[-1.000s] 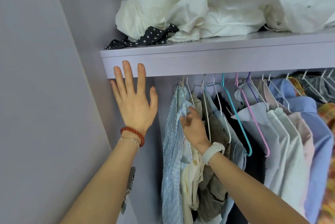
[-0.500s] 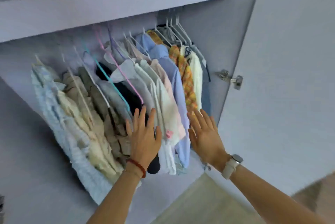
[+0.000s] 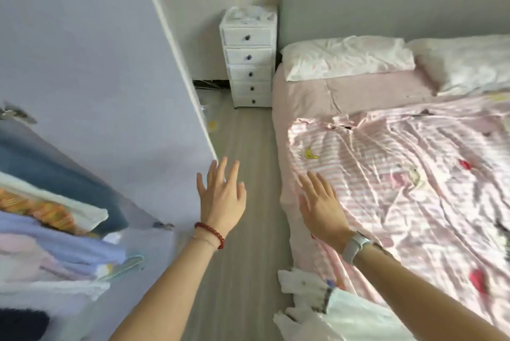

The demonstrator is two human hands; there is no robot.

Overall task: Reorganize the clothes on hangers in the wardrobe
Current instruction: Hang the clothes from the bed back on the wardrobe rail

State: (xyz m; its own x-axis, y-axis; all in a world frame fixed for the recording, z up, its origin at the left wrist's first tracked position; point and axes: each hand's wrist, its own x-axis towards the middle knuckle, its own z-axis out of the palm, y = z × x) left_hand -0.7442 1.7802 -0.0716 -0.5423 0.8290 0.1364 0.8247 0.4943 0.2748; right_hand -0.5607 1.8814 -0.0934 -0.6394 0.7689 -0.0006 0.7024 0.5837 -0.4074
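Observation:
Blurred hanging clothes (image 3: 52,233) in blue, orange plaid, lilac and white fill the lower left corner, at the wardrobe's right end. The open lilac wardrobe door (image 3: 91,70) stands beside them. My left hand (image 3: 222,197), with a red bead bracelet, hovers over the floor with fingers spread and holds nothing. My right hand (image 3: 321,205), with a white watch on the wrist, is stretched flat above the edge of the bed, empty too. A white garment (image 3: 328,313) with a dark trim lies on the bed's near corner below my right forearm.
A bed with a pink striped quilt (image 3: 408,175) and white pillows (image 3: 347,56) takes up the right side. A white chest of small drawers (image 3: 249,65) stands against the far wall. A strip of grey wood floor (image 3: 248,230) runs between door and bed.
The view has swung right from the wardrobe rail to the bed. Both hands left the hanging clothes and now reach out empty over the floor and bed edge.

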